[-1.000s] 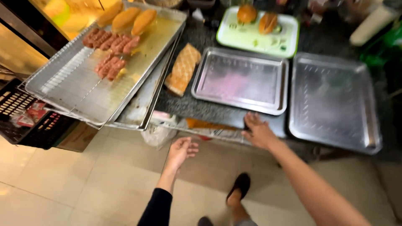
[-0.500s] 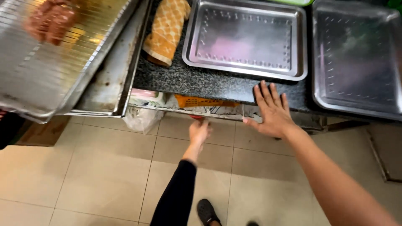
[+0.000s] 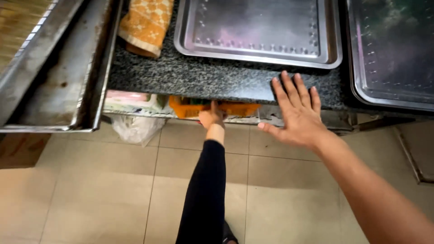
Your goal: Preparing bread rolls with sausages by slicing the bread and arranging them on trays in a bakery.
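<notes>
My right hand [image 3: 296, 110] lies flat with fingers spread on the front edge of the dark speckled stone counter [image 3: 203, 77], just below an empty steel tray [image 3: 257, 49]. My left hand [image 3: 211, 116], in a black sleeve, reaches under the counter and touches an orange plastic basket [image 3: 190, 108] on the shelf below. Whether its fingers grip the basket is hidden by the counter edge.
A second steel tray [image 3: 393, 54] sits at the right. An orange checked cloth [image 3: 147, 22] lies at the back left. Large metal trays [image 3: 58, 86] overhang the counter at left. A white plastic bag [image 3: 135, 129] hangs under the shelf above the beige tiled floor [image 3: 113, 194].
The view has dropped and closed in on the counter edge. My left hand rose from below the shelf to the orange basket. My right hand stayed on the counter edge.
</notes>
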